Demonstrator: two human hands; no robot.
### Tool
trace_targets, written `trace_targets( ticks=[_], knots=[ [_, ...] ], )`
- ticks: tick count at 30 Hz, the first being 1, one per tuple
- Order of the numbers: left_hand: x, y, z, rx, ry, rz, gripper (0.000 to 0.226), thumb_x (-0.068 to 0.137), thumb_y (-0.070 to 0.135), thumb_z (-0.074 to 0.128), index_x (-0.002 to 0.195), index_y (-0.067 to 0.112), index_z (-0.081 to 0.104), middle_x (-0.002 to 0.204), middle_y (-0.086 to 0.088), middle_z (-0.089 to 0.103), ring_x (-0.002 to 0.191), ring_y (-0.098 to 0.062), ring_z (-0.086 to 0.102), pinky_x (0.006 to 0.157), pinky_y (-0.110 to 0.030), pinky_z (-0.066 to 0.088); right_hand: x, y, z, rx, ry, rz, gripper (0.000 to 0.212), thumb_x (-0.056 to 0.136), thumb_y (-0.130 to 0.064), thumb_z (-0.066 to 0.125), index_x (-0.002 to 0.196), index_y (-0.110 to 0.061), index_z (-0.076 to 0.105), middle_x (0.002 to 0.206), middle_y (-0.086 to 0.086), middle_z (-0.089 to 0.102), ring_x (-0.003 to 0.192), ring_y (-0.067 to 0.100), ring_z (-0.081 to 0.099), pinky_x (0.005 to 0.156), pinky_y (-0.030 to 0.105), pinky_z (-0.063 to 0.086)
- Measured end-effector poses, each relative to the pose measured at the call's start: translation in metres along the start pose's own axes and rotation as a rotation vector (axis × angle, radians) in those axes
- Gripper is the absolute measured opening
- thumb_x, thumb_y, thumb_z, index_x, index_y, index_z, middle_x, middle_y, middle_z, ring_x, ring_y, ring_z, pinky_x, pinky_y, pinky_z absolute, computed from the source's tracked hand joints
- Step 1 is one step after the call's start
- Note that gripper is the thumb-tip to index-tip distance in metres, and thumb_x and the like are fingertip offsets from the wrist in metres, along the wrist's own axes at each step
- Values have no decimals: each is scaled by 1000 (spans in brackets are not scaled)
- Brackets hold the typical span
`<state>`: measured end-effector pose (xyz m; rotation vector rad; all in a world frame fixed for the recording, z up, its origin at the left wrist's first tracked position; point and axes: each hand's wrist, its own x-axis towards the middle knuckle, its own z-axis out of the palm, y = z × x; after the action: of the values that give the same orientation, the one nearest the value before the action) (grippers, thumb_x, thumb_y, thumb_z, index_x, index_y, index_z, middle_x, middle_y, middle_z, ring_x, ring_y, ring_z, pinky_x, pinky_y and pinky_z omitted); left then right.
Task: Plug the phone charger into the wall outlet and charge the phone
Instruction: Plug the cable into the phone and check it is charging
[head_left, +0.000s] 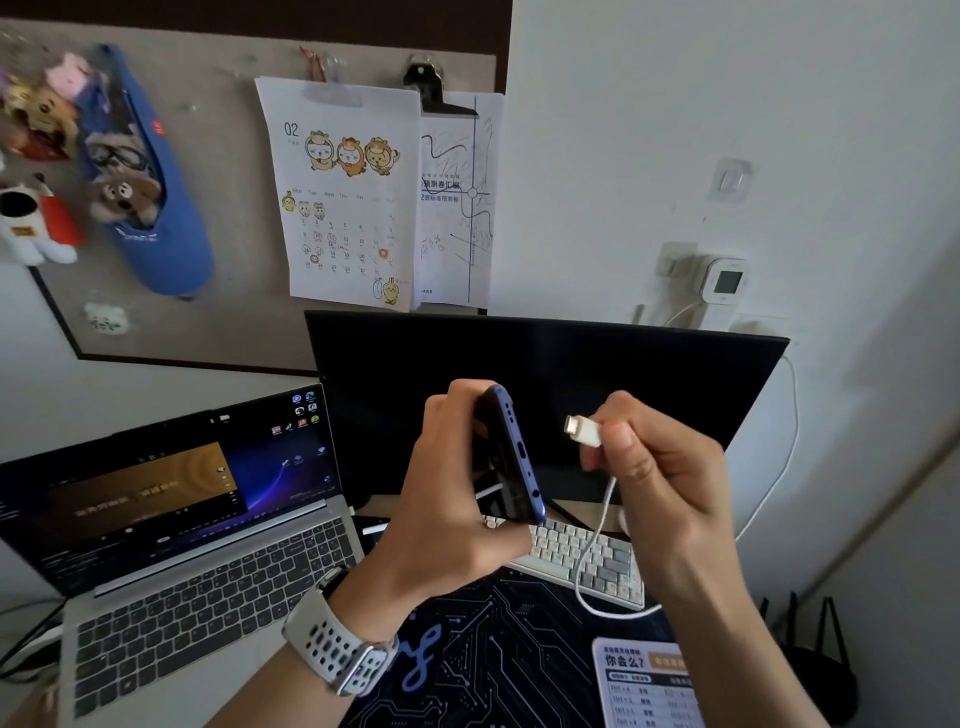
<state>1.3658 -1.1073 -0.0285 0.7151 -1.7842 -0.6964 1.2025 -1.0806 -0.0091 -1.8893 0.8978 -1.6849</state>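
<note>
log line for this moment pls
left hand: holds phone | right hand: holds cable plug | plug short of port, not inserted

Left hand (457, 499) grips phone (511, 457); right hand (660, 467) pinches cable plug (582, 429) beside it.

The desk (31, 691) carried an open laptop (171, 540) at left, a dark circuit-patterned mat (498, 649) at centre bearing a light keyboard (587, 561) and a printed card (644, 686), and a black monitor (545, 395) standing behind the keyboard against the wall.
</note>
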Motion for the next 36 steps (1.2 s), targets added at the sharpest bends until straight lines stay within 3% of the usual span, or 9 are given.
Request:
trace_targets(
  ticks=[3,8,12,15,19,26,36],
  knots=[
    [-1,-4,-2,87,34,-1,67,48,17,69,106,35,41,98,2,44,86,-25,47,67,-21,40,3,-14,-5,-286,1,-105,33,91,-23,46,58,-23,46,53,-2,41,56,13,37,64,26,29],
    [-1,-8,-3,222,83,70,76,48,12,74,112,34,40,104,38,34,95,-22,47,74,-8,41,10,-22,-7,-605,15,-239,39,86,-18,47,49,-6,43,49,-6,28,53,7,25,66,26,27],
    [1,-11,-6,294,100,94,75,49,10,76,115,23,44,106,29,39,101,-17,42,78,-6,36,16,-25,-6,-741,-2,-321,38,84,-16,49,48,-8,40,52,-12,23,53,10,22,66,29,27],
    [1,-11,-8,324,102,86,77,49,11,75,118,25,43,109,22,42,104,-16,40,79,-9,36,17,-24,-4,-790,-21,-329,38,85,-16,48,49,-12,38,52,-13,21,51,13,25,66,30,28],
    [1,-10,-9,360,100,91,80,50,14,71,123,27,41,108,25,40,106,-13,37,81,-25,41,18,-21,-1,-808,-33,-332,37,85,-15,48,51,-15,33,51,-13,20,50,13,25,65,31,29],
    [1,-10,-10,391,94,67,83,50,14,71,129,16,45,107,12,43,105,-19,37,83,-43,47,20,-18,0,-851,-49,-332,36,85,-15,48,53,-18,30,49,-11,23,49,16,26,63,35,32],
    [3,-17,-9,445,86,55,82,51,16,74,127,19,45,112,7,48,105,-17,36,83,-46,47,24,-19,1,-975,-73,-348,38,83,-8,55,49,-11,37,46,-8,26,47,19,30,62,38,33]
  ],
)
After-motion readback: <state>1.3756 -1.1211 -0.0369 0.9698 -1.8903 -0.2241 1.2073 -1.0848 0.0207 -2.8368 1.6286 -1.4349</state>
